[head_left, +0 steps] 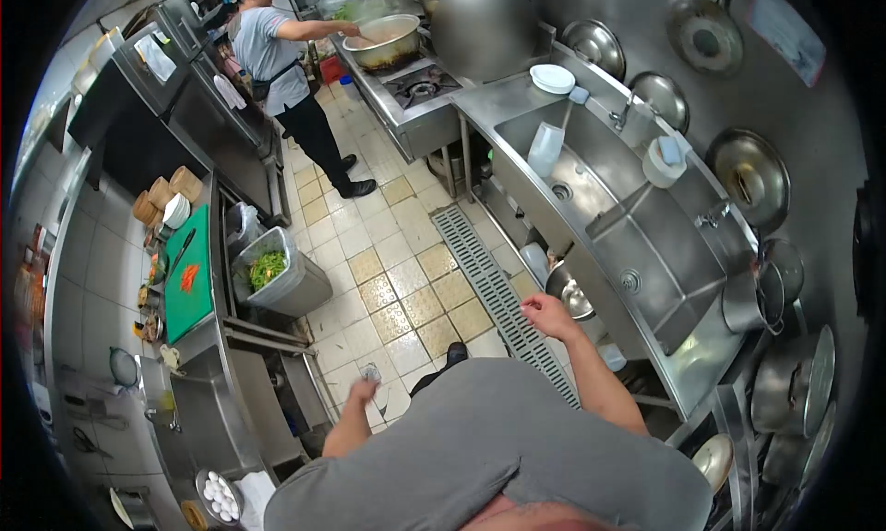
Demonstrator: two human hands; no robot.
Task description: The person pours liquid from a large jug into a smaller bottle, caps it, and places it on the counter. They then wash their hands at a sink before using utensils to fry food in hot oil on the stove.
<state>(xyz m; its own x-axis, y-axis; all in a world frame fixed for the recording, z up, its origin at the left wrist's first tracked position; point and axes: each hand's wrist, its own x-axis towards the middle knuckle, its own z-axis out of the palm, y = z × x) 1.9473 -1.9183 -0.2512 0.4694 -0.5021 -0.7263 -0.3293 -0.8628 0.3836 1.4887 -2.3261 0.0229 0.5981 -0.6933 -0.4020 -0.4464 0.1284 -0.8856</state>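
Note:
My left hand hangs low over the tiled floor, smeared by motion, so its fingers do not show clearly. My right hand is out in front of me with the fingers curled in, and nothing shows in it. It is nearest to the front of the steel double sink, above the floor drain grate. A metal bowl sits on the shelf under the sink, just beyond that hand. On the left counter lies a green cutting board with chopped orange pieces and a knife.
A bin with green scraps stands on the tiled aisle. Ahead, a person stirs a large pot on the stove. Pans and lids hang along the right wall. A bowl of eggs stands at lower left.

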